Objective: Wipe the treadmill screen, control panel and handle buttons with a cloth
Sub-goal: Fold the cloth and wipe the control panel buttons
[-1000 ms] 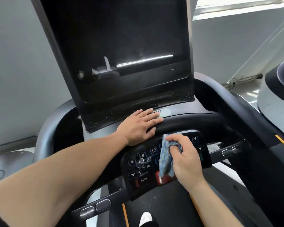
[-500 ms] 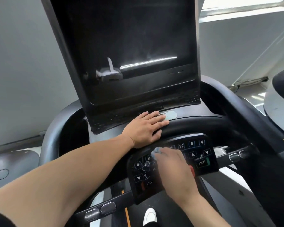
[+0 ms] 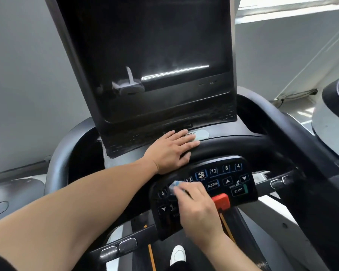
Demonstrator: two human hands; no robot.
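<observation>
Head view: cloth [image 3: 175,184] farther left now

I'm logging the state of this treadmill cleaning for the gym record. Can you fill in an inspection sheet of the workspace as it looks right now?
Surface: treadmill console, black, with a curved front bar.
Job's things: screen dark, showing reflections; control panel with its right-side buttons uncovered; blue cloth pressed on the panel's left side, mostly hidden; handle buttons on the left bar and at the right, untouched.
Clutter: nothing seen.
Hands: left hand rests flat on the console below the screen; right hand holds the cloth against the panel.
Cables: a dark cable on the floor by the far wall.
Surroundings: grey wall; red safety key; white shoe on the belt.
</observation>
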